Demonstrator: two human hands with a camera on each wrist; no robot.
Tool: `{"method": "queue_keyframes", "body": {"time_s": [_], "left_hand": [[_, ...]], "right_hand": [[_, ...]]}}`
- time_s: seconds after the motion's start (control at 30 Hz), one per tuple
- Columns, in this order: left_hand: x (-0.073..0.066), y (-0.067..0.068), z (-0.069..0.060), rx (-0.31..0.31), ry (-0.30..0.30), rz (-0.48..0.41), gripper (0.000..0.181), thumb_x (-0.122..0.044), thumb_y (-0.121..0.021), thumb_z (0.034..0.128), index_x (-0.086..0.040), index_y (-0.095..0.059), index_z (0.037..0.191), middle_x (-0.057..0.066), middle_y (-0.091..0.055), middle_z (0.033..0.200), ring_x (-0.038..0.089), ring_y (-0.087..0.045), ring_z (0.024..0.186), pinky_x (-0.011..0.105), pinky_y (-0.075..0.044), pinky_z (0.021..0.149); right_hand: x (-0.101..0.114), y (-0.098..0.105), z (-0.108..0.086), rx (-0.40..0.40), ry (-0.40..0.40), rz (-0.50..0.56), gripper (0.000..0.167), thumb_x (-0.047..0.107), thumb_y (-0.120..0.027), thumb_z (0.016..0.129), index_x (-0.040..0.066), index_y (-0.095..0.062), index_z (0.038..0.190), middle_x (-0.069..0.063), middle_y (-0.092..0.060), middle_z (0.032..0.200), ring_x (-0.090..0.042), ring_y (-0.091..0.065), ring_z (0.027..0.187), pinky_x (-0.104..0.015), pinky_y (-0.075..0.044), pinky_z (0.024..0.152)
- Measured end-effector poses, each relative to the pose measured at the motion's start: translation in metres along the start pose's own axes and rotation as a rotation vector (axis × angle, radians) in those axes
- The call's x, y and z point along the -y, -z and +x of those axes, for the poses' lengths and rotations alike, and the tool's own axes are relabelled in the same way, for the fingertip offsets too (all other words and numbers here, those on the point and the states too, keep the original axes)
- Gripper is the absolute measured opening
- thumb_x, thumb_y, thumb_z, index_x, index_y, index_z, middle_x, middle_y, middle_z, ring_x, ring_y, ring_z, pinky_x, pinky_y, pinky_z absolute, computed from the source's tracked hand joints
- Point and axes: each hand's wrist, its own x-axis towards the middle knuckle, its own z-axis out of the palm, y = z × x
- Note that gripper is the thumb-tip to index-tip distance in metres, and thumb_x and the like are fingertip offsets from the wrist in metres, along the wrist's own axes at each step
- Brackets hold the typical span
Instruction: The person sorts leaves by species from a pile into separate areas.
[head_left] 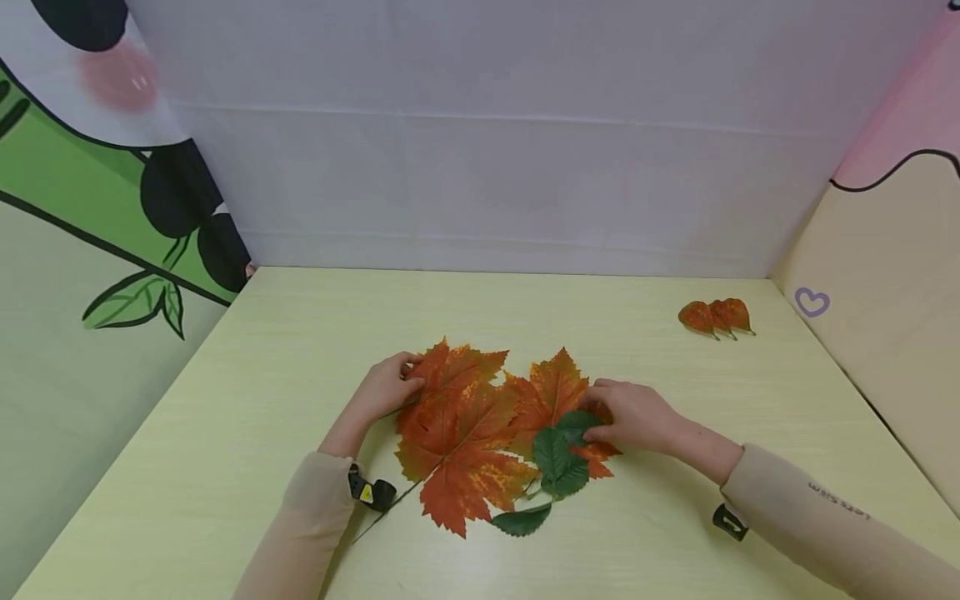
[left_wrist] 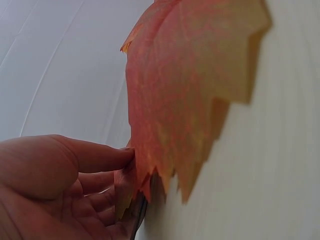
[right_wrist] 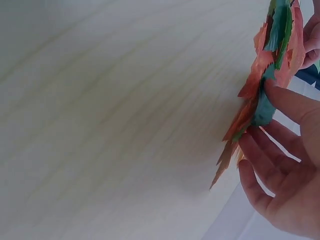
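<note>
Several orange-red maple leaves (head_left: 468, 433) lie overlapped in the middle of the table, their dark stems pointing to the lower left. My left hand (head_left: 385, 387) is at the pile's upper left and pinches the edge of a maple leaf (left_wrist: 175, 85) between thumb and fingers. On the right side of the pile are green leaves (head_left: 553, 454) with toothed edges. With thumb in front and fingers behind, my right hand (head_left: 633, 417) pinches a green leaf (right_wrist: 265, 107) there. Part of an orange leaf shows beneath that hand; its fingertips are partly hidden in the head view.
Three small orange-brown leaves (head_left: 716, 318) lie in a row at the table's far right corner. A pale cloth wall (head_left: 487, 192) stands behind the light wooden table (head_left: 225, 433). Printed panels with cartoon figures border the left and right sides.
</note>
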Motion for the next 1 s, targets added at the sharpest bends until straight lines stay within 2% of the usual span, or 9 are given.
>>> {"method": "queue_keyframes", "body": {"time_s": [0.23, 0.53, 0.77, 1.0], "left_hand": [[-0.001, 0.001, 0.001, -0.004, 0.006, -0.002, 0.04, -0.015, -0.056, 0.0883, 0.0, -0.049, 0.125, 0.017, -0.059, 0.103, 0.025, -0.057, 0.087, 0.036, -0.047, 0.072], [0.001, -0.001, 0.001, -0.002, 0.006, -0.004, 0.04, -0.016, -0.056, 0.0884, -0.001, -0.049, 0.125, 0.017, -0.059, 0.104, 0.026, -0.057, 0.089, 0.036, -0.048, 0.074], [0.0, -0.001, 0.001, -0.002, 0.004, -0.007, 0.041, -0.015, -0.056, 0.0885, 0.0, -0.049, 0.126, 0.017, -0.059, 0.105, 0.026, -0.057, 0.09, 0.037, -0.048, 0.074], [0.0, 0.0, 0.0, 0.004, 0.009, -0.01, 0.04, -0.015, -0.055, 0.0889, 0.0, -0.048, 0.126, 0.018, -0.059, 0.104, 0.026, -0.056, 0.089, 0.036, -0.048, 0.073]], "right_hand": [[-0.006, 0.001, 0.001, -0.016, -0.038, 0.042, 0.024, 0.027, -0.073, 0.074, 0.015, -0.063, 0.092, 0.007, -0.059, 0.081, -0.006, -0.052, 0.069, -0.025, -0.043, 0.059], [-0.016, 0.006, -0.001, -0.015, -0.079, 0.105, 0.013, 0.022, -0.07, 0.078, 0.018, -0.058, 0.082, 0.011, -0.057, 0.07, -0.003, -0.05, 0.062, -0.024, -0.041, 0.057], [-0.026, 0.017, -0.005, -0.073, -0.073, 0.13, 0.012, 0.017, -0.069, 0.079, 0.014, -0.057, 0.08, 0.007, -0.059, 0.072, -0.006, -0.053, 0.066, -0.024, -0.041, 0.058], [-0.04, 0.024, -0.011, -0.12, -0.121, 0.113, 0.01, 0.016, -0.068, 0.08, 0.013, -0.06, 0.084, 0.005, -0.062, 0.075, -0.009, -0.055, 0.068, -0.027, -0.042, 0.059]]}}
